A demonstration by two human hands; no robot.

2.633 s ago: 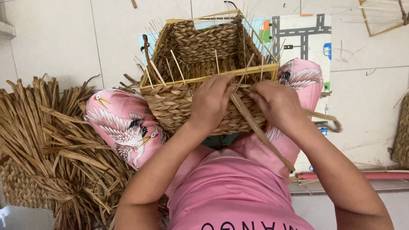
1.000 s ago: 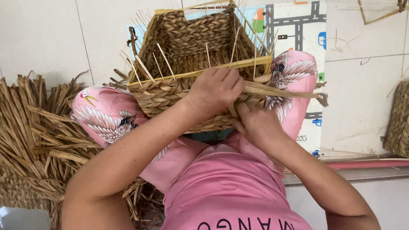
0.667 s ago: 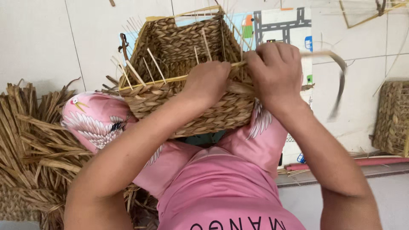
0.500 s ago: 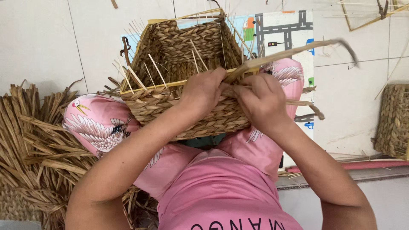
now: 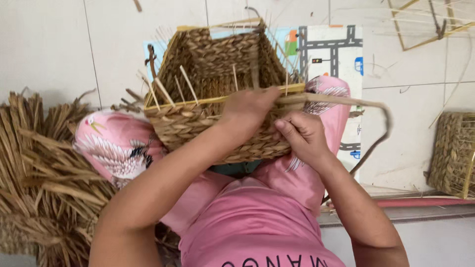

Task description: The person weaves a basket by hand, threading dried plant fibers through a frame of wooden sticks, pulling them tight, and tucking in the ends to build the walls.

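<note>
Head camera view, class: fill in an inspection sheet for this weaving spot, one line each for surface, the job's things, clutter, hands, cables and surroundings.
Surface: pale tiled floor; the woven basket rests on the person's lap, between the knees.
Job's things: basket half woven, thin upright stakes poking above its rim; one long flat strand runs from the rim out to the right and curls down.
Clutter: heap of dried straw at the left; loose strands on the floor.
Hands: left hand grips the basket's near rim; right hand pinches the strand beside it.
Cables: nothing seen.
Surroundings: printed road-pattern play mat beneath the basket; second woven basket at the right edge; bare stick frame at top right.
</note>
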